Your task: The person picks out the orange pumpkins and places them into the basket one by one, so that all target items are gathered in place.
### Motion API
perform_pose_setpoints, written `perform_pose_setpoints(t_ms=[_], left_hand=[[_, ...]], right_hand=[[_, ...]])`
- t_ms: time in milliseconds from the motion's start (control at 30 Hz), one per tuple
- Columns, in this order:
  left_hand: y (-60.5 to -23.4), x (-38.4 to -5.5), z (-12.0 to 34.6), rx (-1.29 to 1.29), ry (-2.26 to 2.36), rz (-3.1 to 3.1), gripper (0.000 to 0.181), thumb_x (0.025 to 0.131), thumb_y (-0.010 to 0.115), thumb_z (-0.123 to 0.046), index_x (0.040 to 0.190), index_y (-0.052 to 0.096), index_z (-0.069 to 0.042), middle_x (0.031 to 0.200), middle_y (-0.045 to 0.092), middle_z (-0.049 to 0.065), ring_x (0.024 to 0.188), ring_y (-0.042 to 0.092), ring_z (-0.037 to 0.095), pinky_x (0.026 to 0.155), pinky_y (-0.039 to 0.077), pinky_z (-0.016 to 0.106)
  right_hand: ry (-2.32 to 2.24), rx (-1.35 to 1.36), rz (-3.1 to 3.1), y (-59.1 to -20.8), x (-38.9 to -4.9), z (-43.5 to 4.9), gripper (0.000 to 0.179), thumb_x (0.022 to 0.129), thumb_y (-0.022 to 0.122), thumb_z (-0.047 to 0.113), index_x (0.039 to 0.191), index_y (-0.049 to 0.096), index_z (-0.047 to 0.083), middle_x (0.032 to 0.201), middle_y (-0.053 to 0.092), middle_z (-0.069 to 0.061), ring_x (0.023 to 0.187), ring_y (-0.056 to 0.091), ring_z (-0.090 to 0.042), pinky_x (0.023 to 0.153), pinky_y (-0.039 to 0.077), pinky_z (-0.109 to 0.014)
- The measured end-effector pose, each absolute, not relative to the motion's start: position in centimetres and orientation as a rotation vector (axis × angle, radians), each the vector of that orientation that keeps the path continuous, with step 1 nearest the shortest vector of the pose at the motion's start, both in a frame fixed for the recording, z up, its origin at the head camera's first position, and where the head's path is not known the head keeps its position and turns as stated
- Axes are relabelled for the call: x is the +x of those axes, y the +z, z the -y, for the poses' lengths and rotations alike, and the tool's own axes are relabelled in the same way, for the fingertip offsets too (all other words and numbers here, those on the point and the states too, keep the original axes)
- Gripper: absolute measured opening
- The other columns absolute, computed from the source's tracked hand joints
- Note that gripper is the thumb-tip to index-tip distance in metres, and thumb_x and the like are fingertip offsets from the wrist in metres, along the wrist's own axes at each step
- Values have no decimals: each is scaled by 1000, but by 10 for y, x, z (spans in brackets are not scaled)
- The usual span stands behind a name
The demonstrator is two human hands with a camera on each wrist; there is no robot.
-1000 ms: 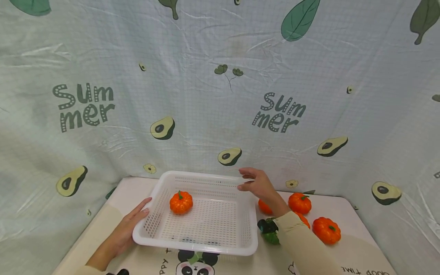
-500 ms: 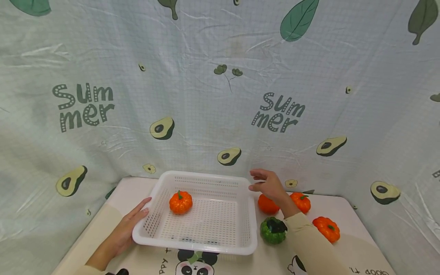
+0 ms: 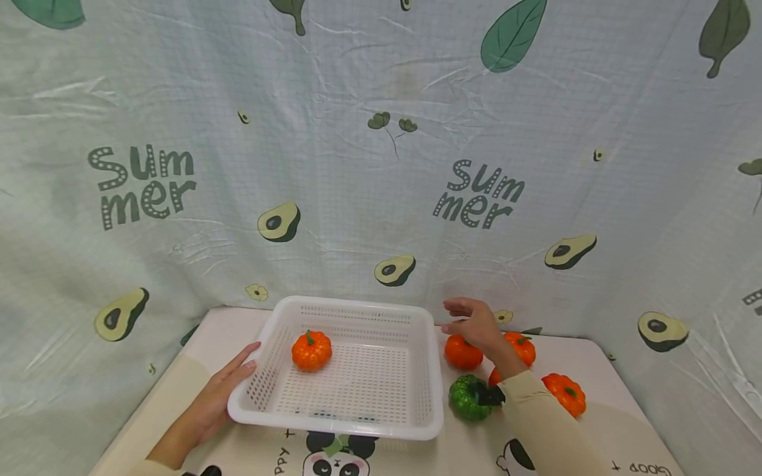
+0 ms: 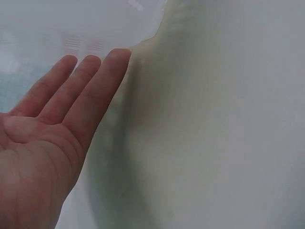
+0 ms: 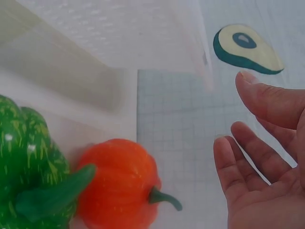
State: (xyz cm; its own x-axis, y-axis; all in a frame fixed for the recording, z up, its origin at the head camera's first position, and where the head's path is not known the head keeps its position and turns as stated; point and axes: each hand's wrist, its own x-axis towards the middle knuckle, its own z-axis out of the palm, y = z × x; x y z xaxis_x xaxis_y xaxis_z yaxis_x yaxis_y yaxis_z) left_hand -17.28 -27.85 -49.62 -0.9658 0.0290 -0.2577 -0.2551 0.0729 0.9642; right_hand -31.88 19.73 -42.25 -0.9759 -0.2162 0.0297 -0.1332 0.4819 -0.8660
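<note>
Now, basket (image 3: 333,426): white, and it looks to be resting on the table (image 3: 238,322). A push from one side could swing it round, as only the left hand seems to be on it.
Inside pumpkin (image 3: 312,351): orange, in the basket toward the left. It is round, so it might roll if the basket tips.
Left hand (image 3: 220,395): fingers out straight at the basket's left wall, not curled round it. With so loose a touch, the wall could slip off the fingertips in a lift.
Right hand (image 3: 476,324): fingers spread and a bit bent, holding nothing. It is near the back right corner, with a gap seen in the right wrist view. Coming down too low could knock the near pumpkin (image 3: 463,352).
Green pumpkin (image 3: 467,398): just outside the right wall, like the near pumpkin. If the basket slid that way, it could bump them both.
Back pumpkin (image 3: 524,350): orange, partly behind the right arm. A quick pull of the arm might hit it.
Sleeve (image 3: 550,430): close to the side pumpkin (image 3: 565,395). It may brush that one and start it rolling.
</note>
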Motion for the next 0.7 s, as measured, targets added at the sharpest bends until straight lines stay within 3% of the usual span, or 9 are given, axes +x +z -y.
perform_pose_setpoints(t_ms=[700], left_hand=[[-497,-174,279,-224,1978,-2134,66,111,42,-45,168,15,-27,175,15,17,136,47,29,97,54,40]], right_hand=[[-1511,-211,-2690,-431,-317,-221,55,89,75,4,141,61,-2,147,59,-26,137,53,-45,105,53,-51]])
